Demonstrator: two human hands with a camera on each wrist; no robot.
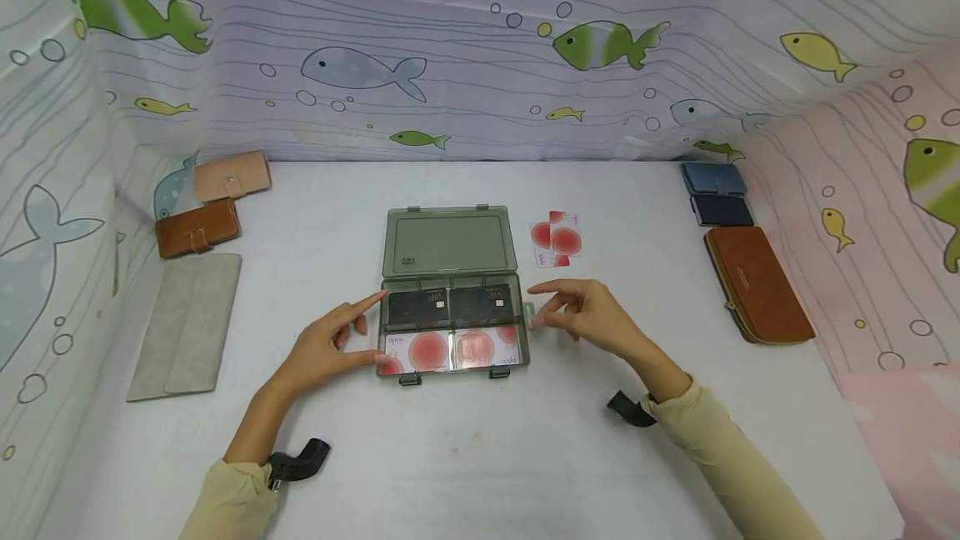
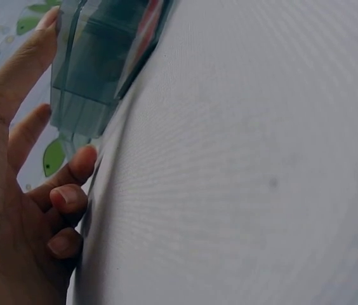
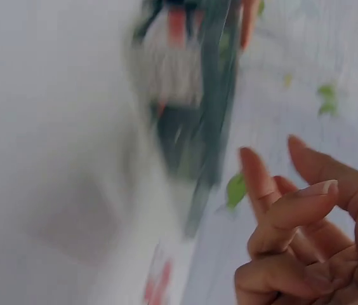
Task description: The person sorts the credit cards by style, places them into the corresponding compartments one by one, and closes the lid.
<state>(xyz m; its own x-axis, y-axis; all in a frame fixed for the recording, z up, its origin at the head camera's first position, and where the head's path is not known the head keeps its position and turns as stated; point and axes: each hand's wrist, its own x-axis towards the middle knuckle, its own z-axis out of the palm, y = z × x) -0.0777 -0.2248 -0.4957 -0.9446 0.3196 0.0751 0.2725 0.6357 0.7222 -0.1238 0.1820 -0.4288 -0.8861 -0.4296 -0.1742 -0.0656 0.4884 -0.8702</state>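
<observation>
A translucent green plastic case lies with its lid folded back, away from the person. Two black VIP cards fill its back compartments, and white cards with red circles lie in the front ones. At the case's left side, the left hand touches the edge with straight thumb and forefinger; its other fingers are bent, as the left wrist view shows. The right hand hovers just off the right side, fingers loosely bent and holding nothing. In the right wrist view the case is blurred, apart from the fingers.
Two overlapping red-and-white cards lie behind the right hand. Tan, brown and grey wallets are at left. At right are a blue wallet, a dark one and a large brown purse. Fish-print curtains surround the table.
</observation>
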